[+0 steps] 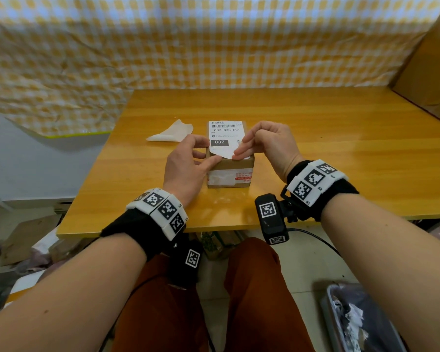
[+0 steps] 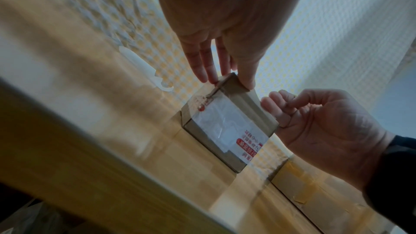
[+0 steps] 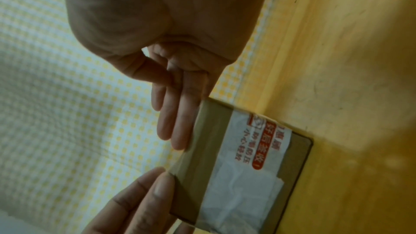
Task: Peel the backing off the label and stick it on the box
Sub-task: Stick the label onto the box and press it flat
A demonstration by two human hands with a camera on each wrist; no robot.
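Nearly done: white barcode label [image 1: 225, 133] atop brown cardboard box [image 1: 230, 165], near edge lifted, white backing [image 1: 172, 134] left of box; L hand [image 1: 186, 168] pinches box, R hand [image 1: 267, 146] presses label flat-fingered.

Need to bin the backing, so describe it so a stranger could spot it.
On the wooden table, look left of the box. The backing is the curled, blank whitish sheet lying there, unlike the printed label on the box.

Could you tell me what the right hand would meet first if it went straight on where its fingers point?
Probably the left hand: the right hand points leftward across the label on the box, toward the left thumb.
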